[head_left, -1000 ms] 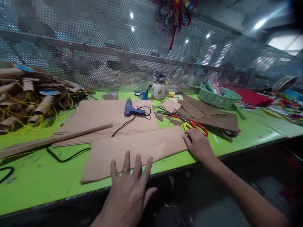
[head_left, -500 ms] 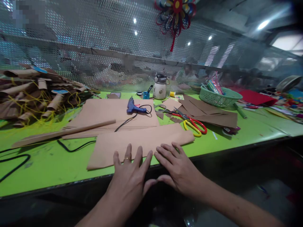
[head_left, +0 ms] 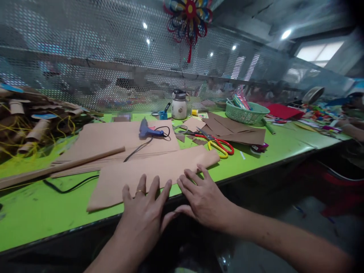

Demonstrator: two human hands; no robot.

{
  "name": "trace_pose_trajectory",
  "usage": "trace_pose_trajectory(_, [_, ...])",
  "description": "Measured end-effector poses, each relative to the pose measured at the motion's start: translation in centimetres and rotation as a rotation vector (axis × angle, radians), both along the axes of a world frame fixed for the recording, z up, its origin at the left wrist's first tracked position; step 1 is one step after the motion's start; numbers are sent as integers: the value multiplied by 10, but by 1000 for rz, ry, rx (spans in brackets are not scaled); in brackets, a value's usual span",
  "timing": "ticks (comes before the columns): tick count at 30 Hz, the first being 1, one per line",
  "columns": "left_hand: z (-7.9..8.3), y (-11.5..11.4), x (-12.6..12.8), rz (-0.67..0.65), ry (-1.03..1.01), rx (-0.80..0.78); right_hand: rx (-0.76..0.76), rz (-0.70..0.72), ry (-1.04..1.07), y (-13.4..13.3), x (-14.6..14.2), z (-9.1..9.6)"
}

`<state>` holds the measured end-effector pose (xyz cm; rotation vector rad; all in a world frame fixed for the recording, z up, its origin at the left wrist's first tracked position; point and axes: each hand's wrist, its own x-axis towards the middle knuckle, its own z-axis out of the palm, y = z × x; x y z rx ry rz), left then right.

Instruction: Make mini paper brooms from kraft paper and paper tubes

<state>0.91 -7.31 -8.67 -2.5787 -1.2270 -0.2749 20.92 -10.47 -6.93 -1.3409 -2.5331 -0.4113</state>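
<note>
A folded sheet of brown kraft paper (head_left: 136,171) lies along the front edge of the green table (head_left: 34,220). My left hand (head_left: 143,206) rests on the paper's near edge, fingers spread, a ring on one finger. Beside it, my right hand (head_left: 203,197) presses the same edge with its fingers stretched out. The two thumbs hang below the table edge, close together. Behind the folded piece is a stack of kraft sheets (head_left: 93,138) with a blue glue gun (head_left: 149,130) on top. Red-handled and yellow-handled scissors (head_left: 220,146) lie just beyond the paper's right end.
A rolled paper stick (head_left: 71,165) crosses the left side, near a heap of paper tubes with yellow string (head_left: 36,131). Farther back stand a white bottle (head_left: 179,108) and a green basket (head_left: 246,113). Dark brown sheets (head_left: 234,131) lie at right. Another person's arm (head_left: 352,131) shows far right.
The view has swung to the right, so everything appears shifted left. Both hands stay on the paper's near edge with little movement. A person's arm has come into view at far right.
</note>
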Motion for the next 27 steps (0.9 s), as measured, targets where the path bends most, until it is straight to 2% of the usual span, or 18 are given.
trace_pose_trajectory(4, [-2,1,0,1,-10,-1,4,-79,-6,3,21,-2])
trace_pose_trajectory(10, [-4,1,-1,5,-18,11,21,-175,-15,1,85,-12])
trace_pose_trajectory(13, [-5,2,-2,-3,-17,17,18,-254,-3,-5,104,-16])
trace_pose_trajectory(21, [-2,1,0,12,-10,-10,42,-351,46,-10,107,-27])
trace_pose_trajectory(25, [2,-2,2,28,-22,-21,166,-447,128,-16,117,-36])
trace_pose_trajectory(27, [3,-4,3,36,-31,-35,212,-416,178,-20,109,-34])
